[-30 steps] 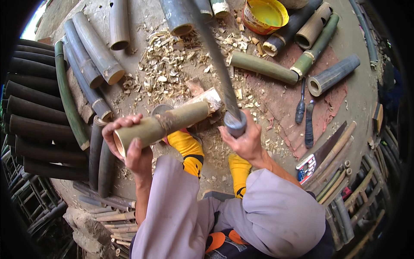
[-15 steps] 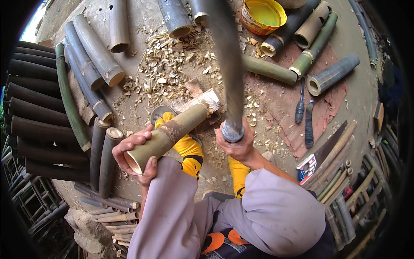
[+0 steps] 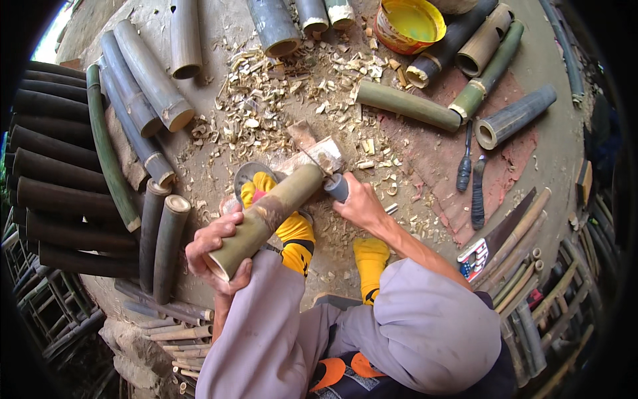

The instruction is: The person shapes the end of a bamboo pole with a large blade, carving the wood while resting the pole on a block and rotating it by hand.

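Note:
My left hand [image 3: 219,249] grips the near end of a greenish-brown bamboo tube [image 3: 282,196], which slants away to the right. The tube's far end is close against a pale, chipped wooden block [image 3: 312,156] on the ground. My right hand [image 3: 362,206] is closed round the grey handle of a long-bladed knife [image 3: 335,187] beside that far end. The blade shows only as a thin dark line over the block; part of it is hidden behind the tube.
Wood chips [image 3: 249,100] litter the ground ahead. Bamboo tubes [image 3: 153,76] lie to the left and far side, with a dark stack [image 3: 63,193] further left. On the right are a yellow tub [image 3: 409,26], two dark-handled tools [image 3: 477,193] and a handsaw [image 3: 492,236].
My right hand has brought the knife down from a raised, blurred position to the tube's far end. The tube and my left hand have shifted slightly right and down.

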Tool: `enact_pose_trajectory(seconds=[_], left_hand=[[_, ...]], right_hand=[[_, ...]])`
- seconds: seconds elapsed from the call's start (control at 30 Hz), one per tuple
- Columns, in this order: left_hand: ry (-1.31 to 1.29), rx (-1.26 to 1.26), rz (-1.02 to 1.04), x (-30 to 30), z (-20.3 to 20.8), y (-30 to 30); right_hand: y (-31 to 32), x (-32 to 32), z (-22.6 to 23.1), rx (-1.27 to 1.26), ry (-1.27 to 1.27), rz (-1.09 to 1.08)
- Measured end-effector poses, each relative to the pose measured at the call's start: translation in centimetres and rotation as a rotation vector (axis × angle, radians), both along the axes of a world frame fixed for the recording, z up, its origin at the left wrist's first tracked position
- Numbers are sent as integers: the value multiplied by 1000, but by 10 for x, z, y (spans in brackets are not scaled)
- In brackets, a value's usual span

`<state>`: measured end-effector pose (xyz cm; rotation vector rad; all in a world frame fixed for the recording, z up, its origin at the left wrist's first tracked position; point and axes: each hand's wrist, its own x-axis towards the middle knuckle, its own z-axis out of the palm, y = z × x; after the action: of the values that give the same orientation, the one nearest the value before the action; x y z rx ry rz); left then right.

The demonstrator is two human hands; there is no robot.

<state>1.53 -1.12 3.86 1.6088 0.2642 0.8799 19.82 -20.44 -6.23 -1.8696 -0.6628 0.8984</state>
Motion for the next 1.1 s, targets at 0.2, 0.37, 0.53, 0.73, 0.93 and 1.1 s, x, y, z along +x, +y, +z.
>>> enact_pose_trajectory(seconds=[0.2, 0.37, 0.53, 0.73, 0.93, 1.1], left_hand=[[140, -39, 135, -14, 6, -6], [679, -110, 222, 5, 50, 1], [1254, 121, -88, -5, 96, 42], [1493, -442, -532, 20, 106, 61], [1563, -832, -388, 35, 98, 27], [1224, -1164, -92, 26, 76, -29]], right_hand=[[0, 14, 34, -180, 138, -17], [-13, 72, 89, 40, -194, 17], [-1, 121, 192, 51, 280, 33], [-27, 111, 290, 180, -510, 49], [-43, 2, 224, 182, -307, 104], [-48, -74, 132, 57, -119, 62]])
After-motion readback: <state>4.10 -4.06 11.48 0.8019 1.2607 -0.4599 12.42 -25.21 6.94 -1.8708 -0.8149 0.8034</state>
